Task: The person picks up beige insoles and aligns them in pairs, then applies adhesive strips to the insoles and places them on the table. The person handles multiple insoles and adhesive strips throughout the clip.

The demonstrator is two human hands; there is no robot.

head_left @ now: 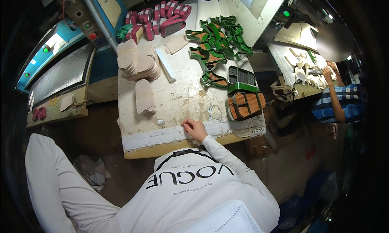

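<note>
My right hand (195, 129) rests near the front edge of the worktable (178, 105), fingers curled in and nothing visible in them. My left hand is out of view. Ahead and to the left of my right hand lies a short stack of pale sole-shaped pieces (144, 96). Behind it stand taller stacks of like pieces (139, 67). To the right are green-edged cutting dies (246, 105) with orange padding and inner dividers. More green dies of curved shapes (207, 56) are heaped farther back.
Pink-sided dies (156, 18) crowd the table's far left. A white strip (166, 66) lies mid-table beside a loose pale sheet (176, 43). At left is a machine bed (60, 69). At right, a person in a checked shirt (338, 103) works at another table with white pieces (304, 67).
</note>
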